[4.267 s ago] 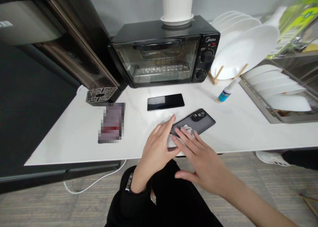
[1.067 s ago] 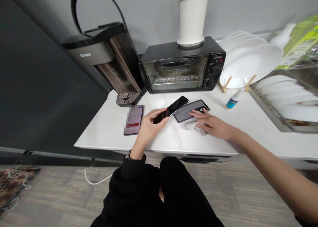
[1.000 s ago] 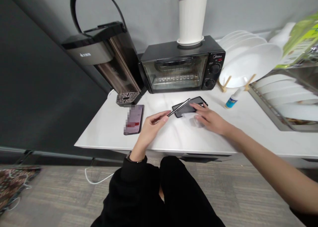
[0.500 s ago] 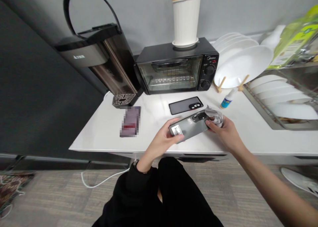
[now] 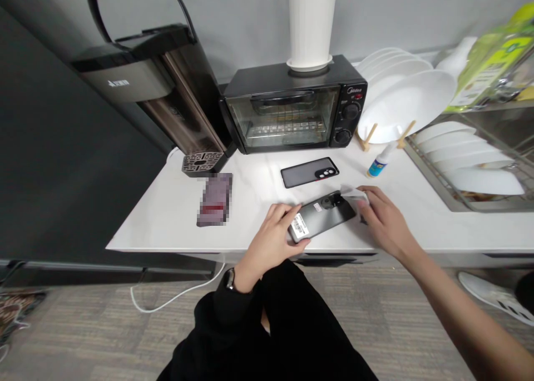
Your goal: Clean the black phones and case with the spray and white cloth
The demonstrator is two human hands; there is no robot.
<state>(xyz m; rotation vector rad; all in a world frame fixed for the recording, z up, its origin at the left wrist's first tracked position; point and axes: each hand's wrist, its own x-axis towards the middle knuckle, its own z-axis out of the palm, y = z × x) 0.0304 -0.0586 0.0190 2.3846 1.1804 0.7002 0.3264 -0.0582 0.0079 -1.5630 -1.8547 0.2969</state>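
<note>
A grey phone (image 5: 324,221) with a white barcode sticker lies back side up near the counter's front edge. My left hand (image 5: 273,236) grips its left end between thumb and fingers. In my right hand (image 5: 381,219) is a crumpled light-grey cloth (image 5: 354,192), pinched near the phone's camera end; part of it touches or overhangs the camera area. Just behind the phone rests a black-rimmed phone case (image 5: 308,173) with camera cutouts. Farther right stands a small spray bottle (image 5: 379,164) with a blue label.
A toaster oven (image 5: 292,114) bears a white cup holder (image 5: 311,25). To its left is a tall dispenser (image 5: 175,92); in front of that lies a blurred-out purple item (image 5: 214,200). White plates (image 5: 409,103) and a dish rack (image 5: 459,206) are on the right.
The phone has come down to lie nearer the counter surface. My right hand has let go of the phone's edge and shifted slightly right, with the cloth still in it.
</note>
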